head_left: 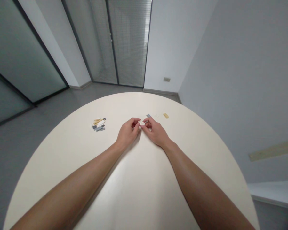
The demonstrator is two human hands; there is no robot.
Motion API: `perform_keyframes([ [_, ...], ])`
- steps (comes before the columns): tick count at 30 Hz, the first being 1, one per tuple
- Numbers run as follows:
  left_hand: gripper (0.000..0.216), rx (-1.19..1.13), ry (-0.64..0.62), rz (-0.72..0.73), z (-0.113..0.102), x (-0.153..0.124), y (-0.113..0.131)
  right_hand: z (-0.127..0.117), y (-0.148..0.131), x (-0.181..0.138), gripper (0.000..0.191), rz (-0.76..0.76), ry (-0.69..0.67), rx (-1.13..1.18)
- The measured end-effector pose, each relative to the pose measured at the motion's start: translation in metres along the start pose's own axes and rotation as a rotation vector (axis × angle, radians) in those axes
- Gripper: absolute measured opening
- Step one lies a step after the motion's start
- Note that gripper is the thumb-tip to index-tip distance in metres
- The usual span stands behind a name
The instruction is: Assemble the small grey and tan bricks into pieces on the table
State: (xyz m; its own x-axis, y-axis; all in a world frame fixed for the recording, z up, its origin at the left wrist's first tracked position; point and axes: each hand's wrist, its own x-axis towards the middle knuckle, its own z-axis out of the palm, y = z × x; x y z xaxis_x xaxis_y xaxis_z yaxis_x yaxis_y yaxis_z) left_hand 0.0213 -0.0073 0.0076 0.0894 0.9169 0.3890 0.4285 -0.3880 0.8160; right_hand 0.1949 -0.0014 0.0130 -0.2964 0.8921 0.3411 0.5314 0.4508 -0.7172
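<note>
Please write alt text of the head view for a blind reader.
The left hand and right hand pinch a small white plastic brick above a round cream table; a pile of small tan, white and grey bricks lies to the left.

**Item 1:** small white plastic building brick (141, 123), pinched at its two ends between the left hand (128, 132) and the right hand (156, 132), above the tabletop; details too small to tell.

**Item 2:** narrow grey plastic piece (148, 115), lying just beyond the right hand.

**Item 3:** small tan plastic tile (166, 115), lying flat on its own, further right.

**Item 4:** loose heap of small plastic pieces (99, 124), in tan, white and grey, lying well left of the hands. The grey pieces are flat, and several overlap one another.
</note>
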Motion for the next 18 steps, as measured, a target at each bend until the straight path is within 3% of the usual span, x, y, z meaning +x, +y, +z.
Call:
perform_keyframes([
  [18, 0.022, 0.003, -0.01, -0.015, 0.0009, 0.0005, -0.0016, -0.0011, -0.0022, -0.0008, 0.017, 0.021, 0.002, -0.002],
])
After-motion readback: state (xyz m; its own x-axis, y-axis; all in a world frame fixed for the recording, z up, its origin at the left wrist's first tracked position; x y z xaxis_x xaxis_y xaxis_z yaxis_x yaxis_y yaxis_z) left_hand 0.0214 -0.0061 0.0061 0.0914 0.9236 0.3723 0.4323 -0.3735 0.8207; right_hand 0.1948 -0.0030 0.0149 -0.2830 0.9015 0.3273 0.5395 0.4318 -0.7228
